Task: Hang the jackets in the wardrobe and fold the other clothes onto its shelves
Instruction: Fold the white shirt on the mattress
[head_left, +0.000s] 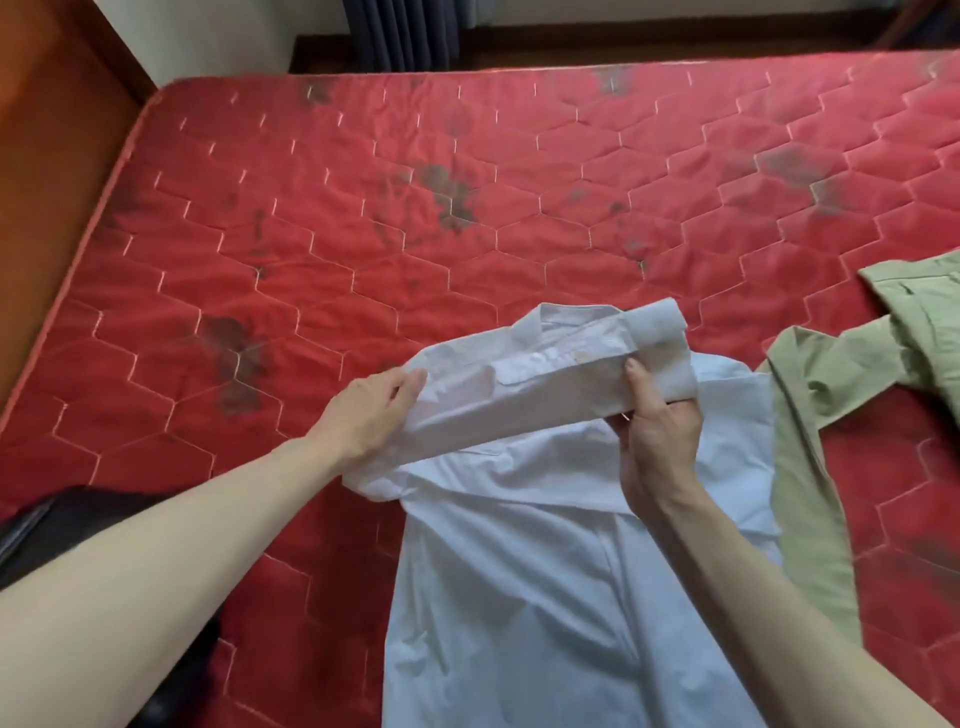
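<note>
Both hands — left hand (371, 410), right hand (657, 431) — fingers gripping the white shirt (519, 545).

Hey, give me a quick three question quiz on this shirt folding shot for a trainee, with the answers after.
1. True or false: the white shirt lies on a red mattress.
2. Which hand pinches the sleeve's cuff end?
3. Which garment lies to the right of the shirt: A green, B blue, C black?

Key
1. True.
2. The right hand; the left hand holds the shoulder end.
3. A, the green garment.
</note>
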